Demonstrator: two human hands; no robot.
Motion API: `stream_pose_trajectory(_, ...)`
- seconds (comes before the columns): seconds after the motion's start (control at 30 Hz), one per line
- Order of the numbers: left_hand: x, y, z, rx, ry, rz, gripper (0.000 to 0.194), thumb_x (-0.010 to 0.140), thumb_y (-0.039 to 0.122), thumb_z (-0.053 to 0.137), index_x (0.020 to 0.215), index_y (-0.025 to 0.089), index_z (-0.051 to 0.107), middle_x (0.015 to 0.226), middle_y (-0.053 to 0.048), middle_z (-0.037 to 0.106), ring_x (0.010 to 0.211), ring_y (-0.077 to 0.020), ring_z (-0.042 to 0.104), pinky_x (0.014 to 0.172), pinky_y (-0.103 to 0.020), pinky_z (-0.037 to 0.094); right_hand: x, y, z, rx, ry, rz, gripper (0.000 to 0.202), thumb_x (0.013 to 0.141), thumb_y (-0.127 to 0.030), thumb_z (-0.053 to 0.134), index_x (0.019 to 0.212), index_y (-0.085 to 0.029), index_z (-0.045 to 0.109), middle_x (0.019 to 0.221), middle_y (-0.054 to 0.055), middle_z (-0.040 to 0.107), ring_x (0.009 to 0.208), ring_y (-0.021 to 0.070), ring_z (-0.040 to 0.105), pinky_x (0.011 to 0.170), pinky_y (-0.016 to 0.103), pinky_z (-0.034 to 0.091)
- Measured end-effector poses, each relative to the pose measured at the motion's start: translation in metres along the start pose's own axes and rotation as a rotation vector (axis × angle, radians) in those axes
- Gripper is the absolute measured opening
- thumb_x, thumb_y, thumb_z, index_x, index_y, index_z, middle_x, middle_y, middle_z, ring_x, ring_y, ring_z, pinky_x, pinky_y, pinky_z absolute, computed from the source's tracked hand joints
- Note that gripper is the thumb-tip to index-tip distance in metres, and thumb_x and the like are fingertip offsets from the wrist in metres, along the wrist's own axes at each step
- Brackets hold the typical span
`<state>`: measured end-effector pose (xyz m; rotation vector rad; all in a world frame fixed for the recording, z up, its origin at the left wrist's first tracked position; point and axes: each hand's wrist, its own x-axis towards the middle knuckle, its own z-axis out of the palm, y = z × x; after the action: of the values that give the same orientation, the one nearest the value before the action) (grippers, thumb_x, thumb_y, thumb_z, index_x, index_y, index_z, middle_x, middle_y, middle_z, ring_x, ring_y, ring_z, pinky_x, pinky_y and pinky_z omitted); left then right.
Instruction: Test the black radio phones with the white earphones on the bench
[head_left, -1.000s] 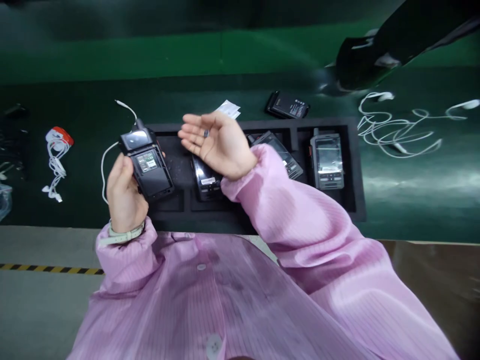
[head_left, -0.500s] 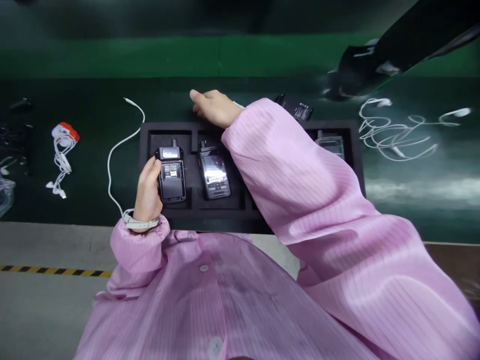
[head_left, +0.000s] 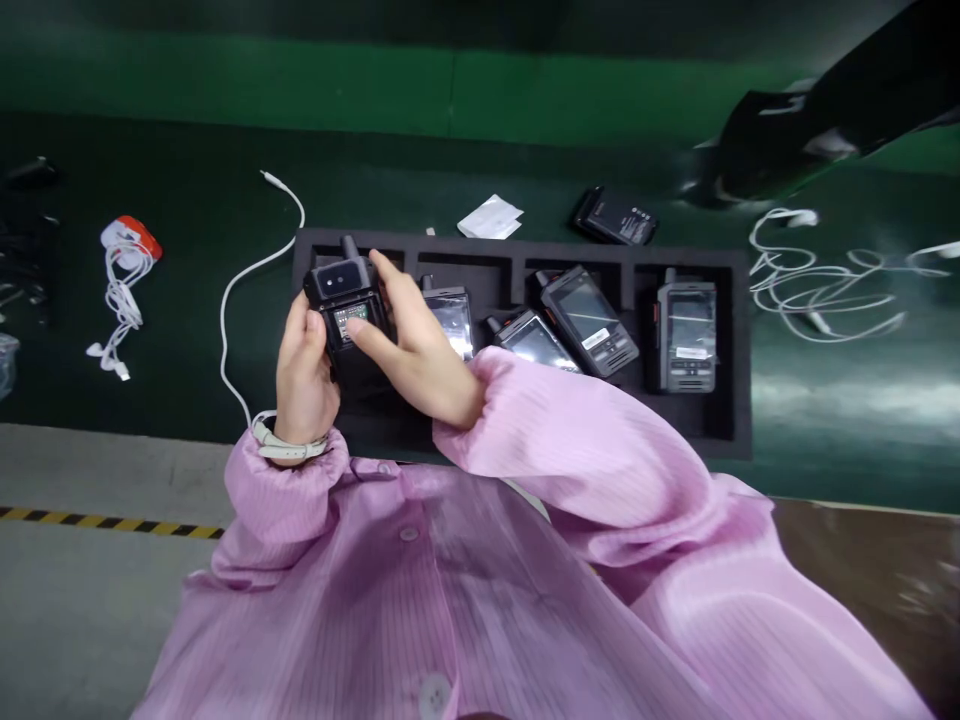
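My left hand (head_left: 304,385) is closed round the left side of a black two-way radio (head_left: 341,280), held over the left end of a black foam tray (head_left: 739,430). The radio's back faces up with its battery bay uncovered, showing a metallic card slot (head_left: 349,318). My right hand (head_left: 424,355) grips the radio from the right, its thumb pressed at the slot and its fingers along the far side. Whether a small card lies under the thumb is hidden. More radios (head_left: 589,318) lie screen up in the tray, one (head_left: 688,335) upright in the right compartment.
Behind the tray lie white paper (head_left: 491,217) and black batteries (head_left: 615,217). A white cord (head_left: 223,320) runs from my left wrist strap. White earphones (head_left: 817,280) lie right, a bundled white cable (head_left: 124,310) left. A black arm (head_left: 787,140) reaches in at upper right.
My right hand has come back from behind the tray to the radio, its thumb now at the slot. The radio is tilted and lifted in my left hand. White paper and other radios are uncovered.
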<state>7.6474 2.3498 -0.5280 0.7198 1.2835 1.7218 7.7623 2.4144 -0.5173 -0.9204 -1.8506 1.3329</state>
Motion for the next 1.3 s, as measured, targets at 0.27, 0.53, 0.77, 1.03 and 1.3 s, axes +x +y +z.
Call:
stream_pose_trajectory(0.27, 0.002, -0.01, -0.006, -0.036, -0.108, 0.149, 0.041, 0.095, 0.054, 0.063, 0.125, 0.026, 0.064, 0.131, -0.005, 0.07, 0.143, -0.0275, 0.054, 0.127, -0.042, 0.035, -0.003, 0.015, 0.019, 0.206, -0.011, -0.03, 0.063, 0.089, -0.032, 0.058, 0.147, -0.02, 0.036, 0.158, 0.011, 0.045, 0.151, 0.0237, 0.039, 0.131, 0.042, 0.028)
stream_pose_trajectory(0.53, 0.004, -0.013, -0.008, -0.031, -0.133, 0.158, 0.04, 0.098, 0.052, 0.057, 0.128, 0.026, 0.062, 0.134, -0.007, 0.069, 0.152, -0.0282, 0.043, 0.128, -0.046, 0.033, -0.004, 0.017, 0.015, 0.28, -0.062, -0.029, 0.068, 0.082, -0.028, 0.063, 0.144, -0.022, 0.037, 0.159, 0.009, 0.044, 0.153, 0.0246, 0.038, 0.13, 0.043, 0.032)
stream_pose_trajectory(0.77, 0.002, -0.014, -0.009, -0.024, -0.164, 0.129, 0.041, 0.097, 0.054, 0.058, 0.128, 0.028, 0.063, 0.136, -0.005, 0.068, 0.157, -0.0282, 0.034, 0.13, -0.047, 0.031, -0.005, 0.016, 0.014, 0.211, 0.028, -0.056, 0.05, 0.09, -0.036, 0.063, 0.135, -0.023, 0.044, 0.142, 0.009, 0.059, 0.136, 0.0251, 0.056, 0.122, 0.044, 0.042)
stream_pose_trajectory(1.03, 0.002, -0.016, -0.011, 0.004, -0.168, 0.108, 0.045, 0.095, 0.056, 0.06, 0.131, 0.029, 0.062, 0.139, -0.005, 0.067, 0.158, -0.028, 0.031, 0.13, -0.047, 0.031, -0.003, 0.015, 0.013, 0.229, 0.04, 0.024, 0.041, 0.09, -0.035, 0.063, 0.127, -0.024, 0.05, 0.134, 0.007, 0.064, 0.127, 0.0237, 0.061, 0.118, 0.042, 0.047)
stream_pose_trajectory(1.3, 0.002, -0.019, -0.014, 0.015, -0.154, 0.135, 0.046, 0.097, 0.057, 0.057, 0.134, 0.03, 0.06, 0.143, -0.006, 0.065, 0.157, -0.0281, 0.035, 0.129, -0.048, 0.032, -0.007, 0.013, 0.018, 0.254, -0.016, 0.001, 0.047, 0.09, -0.028, 0.06, 0.136, -0.024, 0.047, 0.148, 0.006, 0.057, 0.141, 0.0224, 0.052, 0.125, 0.043, 0.039)
